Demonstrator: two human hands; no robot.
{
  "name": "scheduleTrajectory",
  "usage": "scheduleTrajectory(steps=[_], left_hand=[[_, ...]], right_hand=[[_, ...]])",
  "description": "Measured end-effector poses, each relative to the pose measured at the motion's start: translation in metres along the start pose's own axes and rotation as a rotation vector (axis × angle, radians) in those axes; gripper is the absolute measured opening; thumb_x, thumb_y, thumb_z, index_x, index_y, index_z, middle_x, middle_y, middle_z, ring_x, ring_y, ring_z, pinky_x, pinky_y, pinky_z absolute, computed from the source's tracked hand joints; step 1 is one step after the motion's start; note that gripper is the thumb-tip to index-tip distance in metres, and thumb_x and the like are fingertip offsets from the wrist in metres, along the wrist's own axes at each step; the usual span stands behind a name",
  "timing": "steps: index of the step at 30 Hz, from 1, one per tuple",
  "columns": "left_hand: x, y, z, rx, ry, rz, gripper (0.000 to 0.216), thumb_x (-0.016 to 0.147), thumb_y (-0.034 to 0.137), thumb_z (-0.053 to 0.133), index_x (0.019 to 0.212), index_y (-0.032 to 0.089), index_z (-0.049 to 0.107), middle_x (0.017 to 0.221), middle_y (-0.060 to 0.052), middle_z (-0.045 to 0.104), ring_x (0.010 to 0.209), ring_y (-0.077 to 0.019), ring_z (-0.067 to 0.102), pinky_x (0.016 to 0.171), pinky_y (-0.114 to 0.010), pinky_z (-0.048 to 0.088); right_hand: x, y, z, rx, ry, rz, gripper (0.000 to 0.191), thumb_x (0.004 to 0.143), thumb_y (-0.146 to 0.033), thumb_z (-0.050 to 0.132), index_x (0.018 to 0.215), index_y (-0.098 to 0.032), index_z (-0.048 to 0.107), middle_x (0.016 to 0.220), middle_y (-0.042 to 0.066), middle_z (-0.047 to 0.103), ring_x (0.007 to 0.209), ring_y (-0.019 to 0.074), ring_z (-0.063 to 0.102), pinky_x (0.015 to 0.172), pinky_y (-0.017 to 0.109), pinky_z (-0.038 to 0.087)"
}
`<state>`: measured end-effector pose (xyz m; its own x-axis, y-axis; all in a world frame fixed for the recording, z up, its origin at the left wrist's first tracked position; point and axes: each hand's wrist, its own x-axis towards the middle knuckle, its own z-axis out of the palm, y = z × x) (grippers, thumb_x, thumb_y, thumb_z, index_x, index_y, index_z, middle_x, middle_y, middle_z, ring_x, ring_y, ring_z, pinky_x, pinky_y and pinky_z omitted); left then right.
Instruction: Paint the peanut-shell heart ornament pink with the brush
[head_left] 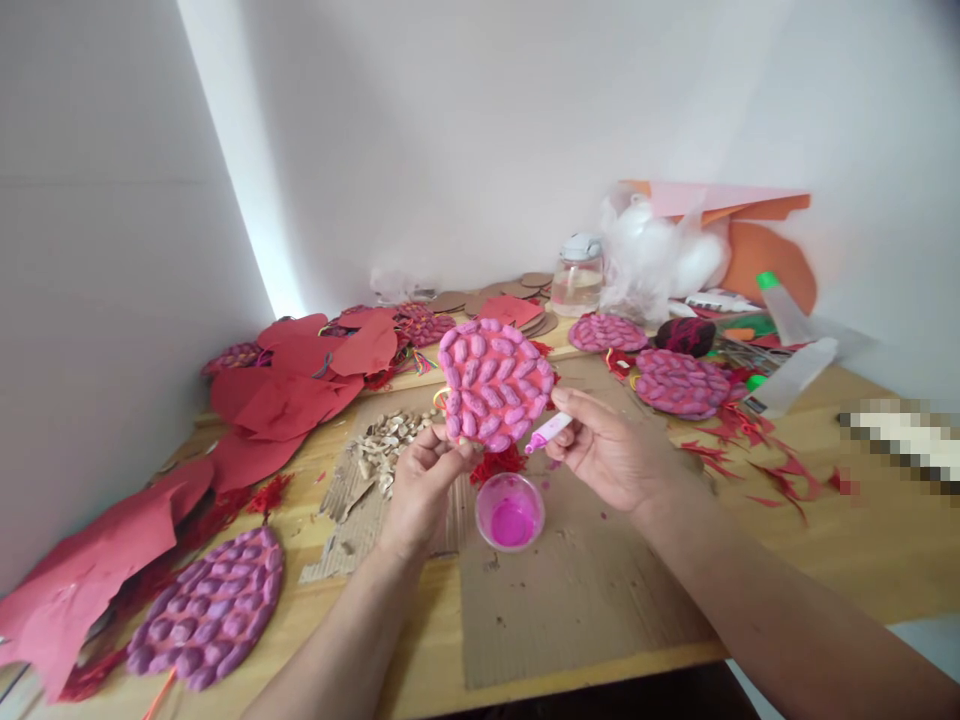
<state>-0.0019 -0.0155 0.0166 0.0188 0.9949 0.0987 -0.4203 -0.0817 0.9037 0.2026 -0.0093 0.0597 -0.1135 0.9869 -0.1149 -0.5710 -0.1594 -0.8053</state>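
My left hand (429,487) grips the lower left edge of a rounded red plaque (496,385) set with rows of pink-painted peanut shells. The plaque is held up and faces me, with a red tassel (499,464) hanging beneath. Between the fingers of my right hand (604,445) is a short white paint applicator (550,432). Its pink-stained tip points left, close to the plaque's lower right edge; whether it touches is unclear. Below both hands, a small clear cup (510,512) of magenta paint stands on a cardboard sheet (585,610).
Broken peanut shells (394,440) lie on cardboard at left. Red cut-outs (300,390) pile up behind them. Painted plaques lie front left (214,605) and back right (681,383). A lidded jar (577,275) and a plastic bag (660,255) stand by the wall.
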Motion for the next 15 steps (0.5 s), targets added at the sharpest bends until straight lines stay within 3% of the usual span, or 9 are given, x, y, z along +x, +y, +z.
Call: scheduleTrajectory(steps=[15], left_hand=[[-0.0009,0.0,0.004,0.029,-0.011,-0.013,0.031,0.069,0.032,0.09,0.079,0.015,0.067,0.072,0.0,0.065,0.066,-0.0105,0.057,0.068,-0.023,0.046]], right_hand=[[0.0014,-0.0005,-0.0035,-0.011,0.003,-0.031,0.031,0.068,-0.034,0.089,0.068,-0.019,0.062,0.061,-0.007,0.047,0.051,0.0046,0.041,0.046,0.019,0.038]])
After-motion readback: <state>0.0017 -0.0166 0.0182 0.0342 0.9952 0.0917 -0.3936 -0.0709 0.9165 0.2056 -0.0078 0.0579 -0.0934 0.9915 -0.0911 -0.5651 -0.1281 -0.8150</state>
